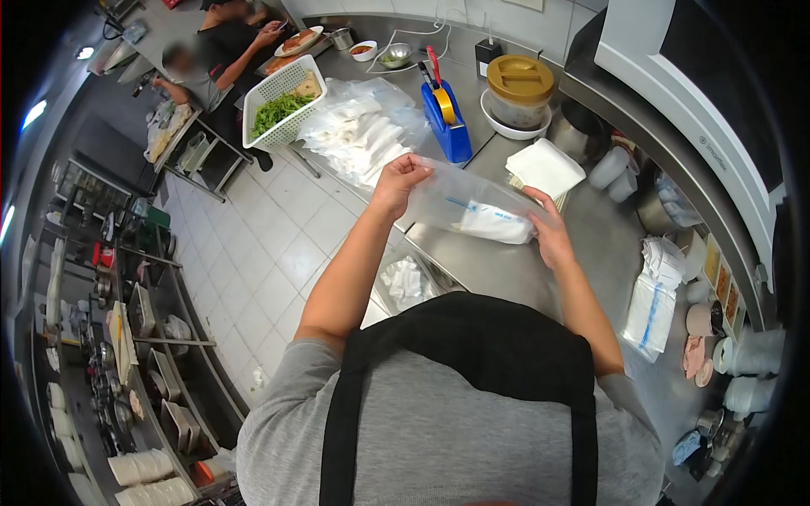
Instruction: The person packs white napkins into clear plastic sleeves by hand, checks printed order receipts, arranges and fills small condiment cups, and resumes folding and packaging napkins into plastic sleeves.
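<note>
A clear plastic bag (439, 196) stretches between my two hands above the steel counter. My left hand (402, 182) pinches its upper left end. At the other end my right hand (552, 233) grips the bag, its fingers around the part where a white packet with blue print (494, 223) shows inside. A pile of white wrapped packets (359, 135) lies just beyond my left hand. Behind the bag stands a blue tape dispenser (449, 135) with yellow tape and pens in it. Past my right hand is a stack of white napkins (547, 165).
A white basket with greens (283, 110) stands at the counter's left end. A tub with a gold lid (520, 84) sits at the back. White blue-striped packages (650, 308) lie to the right. Below the counter edge is a bin (407, 282). Two people are at the far left.
</note>
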